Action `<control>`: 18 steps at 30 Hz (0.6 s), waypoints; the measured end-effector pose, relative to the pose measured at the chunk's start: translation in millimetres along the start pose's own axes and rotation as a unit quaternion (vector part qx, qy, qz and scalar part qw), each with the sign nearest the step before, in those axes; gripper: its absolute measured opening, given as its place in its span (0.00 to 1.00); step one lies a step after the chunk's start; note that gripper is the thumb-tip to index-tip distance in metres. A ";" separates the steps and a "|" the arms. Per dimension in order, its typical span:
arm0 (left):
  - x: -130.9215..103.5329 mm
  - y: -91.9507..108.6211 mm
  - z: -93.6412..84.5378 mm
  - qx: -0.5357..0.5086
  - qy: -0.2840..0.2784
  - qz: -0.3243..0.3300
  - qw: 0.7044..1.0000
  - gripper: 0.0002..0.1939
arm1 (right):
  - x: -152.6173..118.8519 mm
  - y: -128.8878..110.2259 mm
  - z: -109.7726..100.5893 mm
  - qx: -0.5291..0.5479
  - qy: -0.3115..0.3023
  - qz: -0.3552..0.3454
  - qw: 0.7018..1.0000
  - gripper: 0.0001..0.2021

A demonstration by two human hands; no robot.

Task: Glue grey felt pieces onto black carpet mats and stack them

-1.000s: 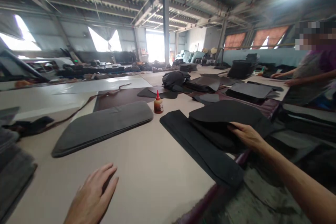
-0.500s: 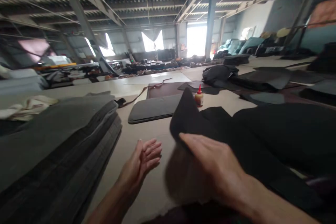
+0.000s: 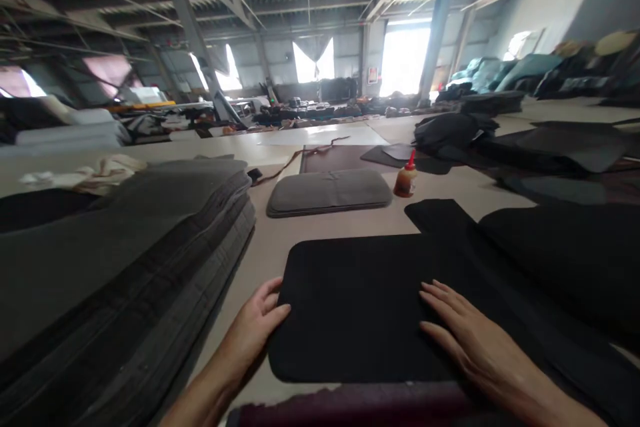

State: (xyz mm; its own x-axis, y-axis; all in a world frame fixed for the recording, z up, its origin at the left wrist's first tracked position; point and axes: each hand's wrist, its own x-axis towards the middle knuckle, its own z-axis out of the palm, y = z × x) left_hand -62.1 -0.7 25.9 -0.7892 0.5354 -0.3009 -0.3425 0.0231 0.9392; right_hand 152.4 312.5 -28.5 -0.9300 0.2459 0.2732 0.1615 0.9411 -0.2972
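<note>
A black rounded-corner sheet (image 3: 355, 307), matte and flexible-looking, lies flat on the pale worktable in front of me. My left hand (image 3: 260, 313) is at its left edge, thumb on top and the other fingertips hidden at or under the rim. Spread across the sheet's right part is my right hand (image 3: 460, 327), palm down with fingers stretched out. Behind the sheet sits a low stack of grey rounded pieces (image 3: 330, 191). A small bottle of amber liquid with a red nozzle (image 3: 405, 180) stands to the right of that stack.
A tall pile of dark grey sheets (image 3: 165, 227) flanks my left arm. More black sheets (image 3: 560, 253) spread over the right side. Further back are a brown sheet (image 3: 340, 159), a dark bundle (image 3: 450, 135) and a thin brown strip (image 3: 290, 163).
The black sheet was raised and tilted by my right hand; now it lies flat on the table. My left hand, open before, has come to its left edge. The view has shifted left.
</note>
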 end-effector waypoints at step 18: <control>18.9 -16.3 -71.1 0.415 0.227 0.175 0.863 0.43 | 33.6 -53.1 16.4 -0.054 -0.034 -0.072 0.995 0.26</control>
State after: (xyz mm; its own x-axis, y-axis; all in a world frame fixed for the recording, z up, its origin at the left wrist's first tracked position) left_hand -107.6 -51.0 -6.8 -0.9535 0.2502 0.1679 0.2916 0.6259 0.7233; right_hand 107.2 267.0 -18.5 -0.9655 0.0934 0.2431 0.0557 0.9859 -0.1576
